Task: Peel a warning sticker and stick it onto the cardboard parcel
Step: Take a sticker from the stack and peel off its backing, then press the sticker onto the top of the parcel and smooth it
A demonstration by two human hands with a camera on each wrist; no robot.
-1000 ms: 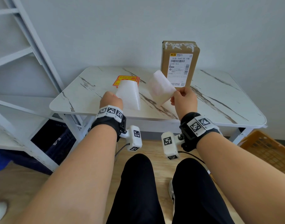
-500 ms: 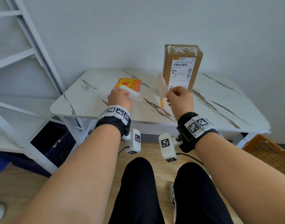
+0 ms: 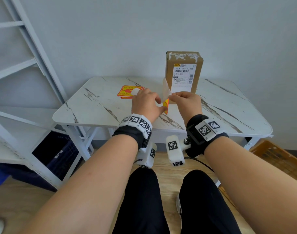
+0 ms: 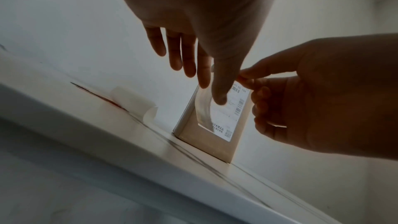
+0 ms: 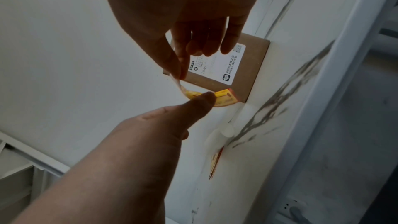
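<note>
The cardboard parcel (image 3: 184, 71) (image 4: 206, 144) (image 5: 247, 74) stands upright at the table's back, its white shipping label facing me. Just in front of it hangs a peeled yellow-and-red warning sticker (image 3: 166, 98) (image 4: 203, 108) (image 5: 225, 98), curled and seen nearly edge-on. My right hand (image 3: 186, 102) (image 5: 183, 67) pinches its upper white corner between thumb and forefinger. My left hand (image 3: 147, 103) (image 4: 212, 84) holds the sticker's lower yellow end, with the thumb (image 5: 202, 99) on the printed face. The sticker appears to hang clear of the parcel.
A stack of warning stickers (image 3: 125, 92) (image 5: 215, 163) lies on the marble table (image 3: 97, 107), with a curled white backing sheet (image 3: 136, 91) (image 4: 133, 103) on it. White shelving (image 3: 18, 78) stands left, a dark crate (image 3: 60, 154) below it and an orange crate (image 3: 277, 157) at right.
My left hand has let go of the white backing sheet by the sticker stack and moved right to the sticker's lower end. My right hand has turned the sticker edge-on in front of the parcel.
</note>
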